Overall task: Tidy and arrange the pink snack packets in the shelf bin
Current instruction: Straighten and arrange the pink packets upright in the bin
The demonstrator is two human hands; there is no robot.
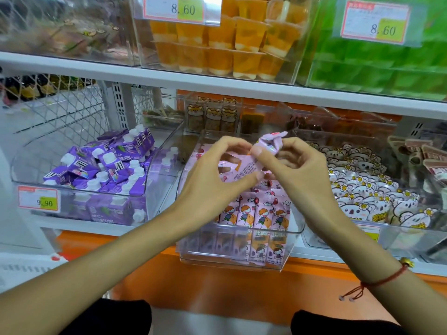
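Note:
A clear shelf bin (242,262) in the middle of the shelf holds pink snack packets (261,213) standing upright in a row at its front right. Above the bin both hands hold one loose pink packet (246,166), tilted with its top end up to the right. My left hand (217,175) pinches its lower end between thumb and fingers. My right hand (297,165) grips its crumpled upper end near the thumb. More pink packets lie under the hands, mostly hidden.
A bin of purple drink cartons (106,165) stands to the left, with a 9.90 price tag. White bear-face packets (372,197) fill the bin to the right. Orange jelly cups (222,44) and green packs (377,68) sit on the shelf above.

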